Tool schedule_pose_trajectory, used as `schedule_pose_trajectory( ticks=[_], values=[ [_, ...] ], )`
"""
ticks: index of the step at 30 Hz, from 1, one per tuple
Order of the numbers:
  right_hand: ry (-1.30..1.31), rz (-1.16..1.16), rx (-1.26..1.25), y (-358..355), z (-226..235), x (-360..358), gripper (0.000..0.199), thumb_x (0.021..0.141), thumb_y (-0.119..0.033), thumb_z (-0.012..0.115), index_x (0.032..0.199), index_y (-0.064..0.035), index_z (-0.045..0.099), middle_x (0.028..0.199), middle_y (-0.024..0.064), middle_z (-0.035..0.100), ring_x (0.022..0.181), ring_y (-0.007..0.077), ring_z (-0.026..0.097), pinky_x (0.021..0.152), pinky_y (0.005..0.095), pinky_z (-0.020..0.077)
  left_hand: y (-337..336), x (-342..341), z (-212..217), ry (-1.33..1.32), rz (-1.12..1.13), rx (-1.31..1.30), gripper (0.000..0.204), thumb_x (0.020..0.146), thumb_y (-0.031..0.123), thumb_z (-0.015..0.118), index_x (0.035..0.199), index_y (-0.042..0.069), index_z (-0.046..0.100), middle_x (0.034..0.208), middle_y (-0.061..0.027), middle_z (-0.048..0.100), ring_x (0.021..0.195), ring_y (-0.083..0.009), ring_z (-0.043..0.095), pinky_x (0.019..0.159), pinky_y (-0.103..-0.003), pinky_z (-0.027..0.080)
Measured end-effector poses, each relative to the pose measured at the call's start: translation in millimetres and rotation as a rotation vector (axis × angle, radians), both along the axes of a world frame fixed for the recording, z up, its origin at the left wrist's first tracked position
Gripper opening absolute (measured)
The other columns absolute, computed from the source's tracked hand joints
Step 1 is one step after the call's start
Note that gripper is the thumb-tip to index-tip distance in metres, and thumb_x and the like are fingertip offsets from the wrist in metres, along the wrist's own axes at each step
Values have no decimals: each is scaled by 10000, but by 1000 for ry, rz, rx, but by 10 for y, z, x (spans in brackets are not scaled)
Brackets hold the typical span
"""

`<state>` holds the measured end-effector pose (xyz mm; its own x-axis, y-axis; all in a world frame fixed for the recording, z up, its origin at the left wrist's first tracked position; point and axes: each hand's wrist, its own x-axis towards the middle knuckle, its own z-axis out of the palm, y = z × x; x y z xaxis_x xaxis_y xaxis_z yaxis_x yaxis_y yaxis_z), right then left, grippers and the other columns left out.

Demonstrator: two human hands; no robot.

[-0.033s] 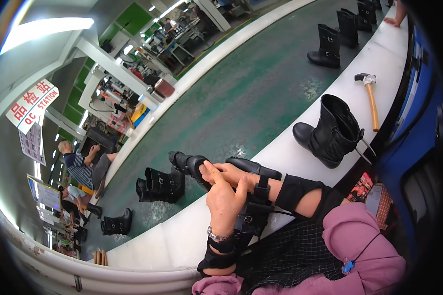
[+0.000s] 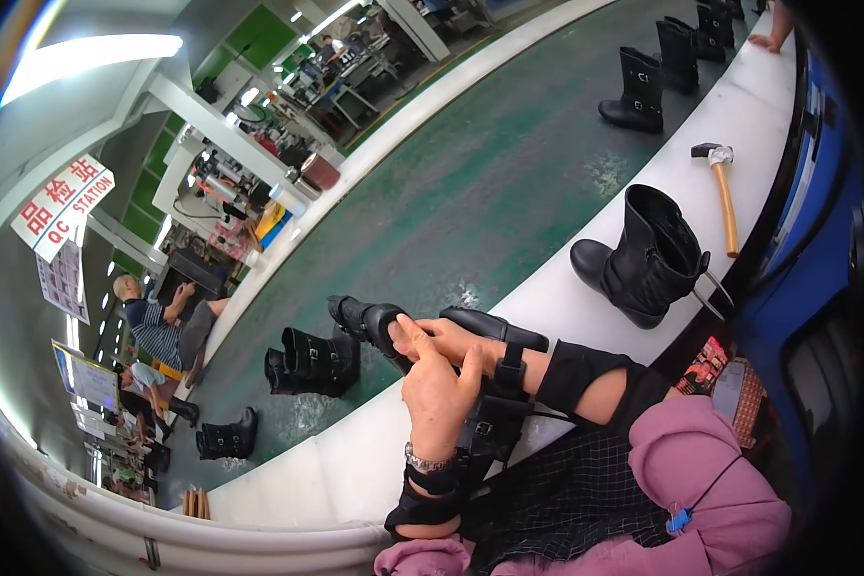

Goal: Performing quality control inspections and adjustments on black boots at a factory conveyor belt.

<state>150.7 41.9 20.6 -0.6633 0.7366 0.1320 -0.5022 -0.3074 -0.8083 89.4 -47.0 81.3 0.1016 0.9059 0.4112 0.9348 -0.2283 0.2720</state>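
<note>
Two hands: both on the held black boot (image 2: pixel 432 331), which lies on its side across the white ledge (image 2: pixel 355 461).
Left hand (image 2: pixel 437 389): fingers curled around the boot's shaft, thumb pressed on its sole.
Right hand (image 2: pixel 456 341): fingers closed over the shaft, behind the left hand.
Ledge beyond the held boot: an upright black boot (image 2: pixel 643 254), then a hammer (image 2: pixel 722 192).
Belt: green conveyor (image 2: pixel 470 202) left of the held boot, carrying more boots (image 2: pixel 312 363).
Room: factory floor with seated workers (image 2: pixel 163 322) far left of the held boot.
</note>
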Motion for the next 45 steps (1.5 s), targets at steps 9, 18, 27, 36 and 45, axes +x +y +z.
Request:
schedule_pose_trajectory(
  ticks=[9,18,27,36,45],
  values=[
    [84,-35,7,9,-53,-2,528,863,-395,651,1166,17,518,1061,54,592,969,129,581,861,272,474,12,29,-39,-22,-29,-7,955,798,274,681,1390,-162,73,536,-64,559,464,-200,559,459,-302,433],
    [81,-27,29,66,-36,-36,533,867,-396,645,1183,16,520,1077,47,587,989,123,573,873,269,463,37,56,40,-56,-34,-32,961,796,243,684,1399,-149,46,539,-64,563,464,-202,556,466,-298,433],
    [448,43,-1,46,-118,-124,325,959,-210,518,1178,30,519,1107,19,552,1025,108,536,922,271,430,99,-100,-175,-20,-98,42,928,793,255,688,1433,-56,93,657,-154,620,564,-306,615,527,-361,477],
    [393,-191,283,71,-510,98,324,968,-199,483,1218,5,503,1154,13,534,1036,124,539,932,269,422,-27,316,240,55,30,-107,854,794,389,662,1399,-55,255,1021,-281,625,956,-380,620,819,-396,497],
    [-77,-524,1067,94,-236,43,302,973,-203,473,1203,-11,510,1135,4,530,993,97,541,908,249,427,180,-15,-46,-443,-199,-43,871,777,134,654,1470,16,142,614,-79,540,548,-125,554,551,-222,453]
  ],
)
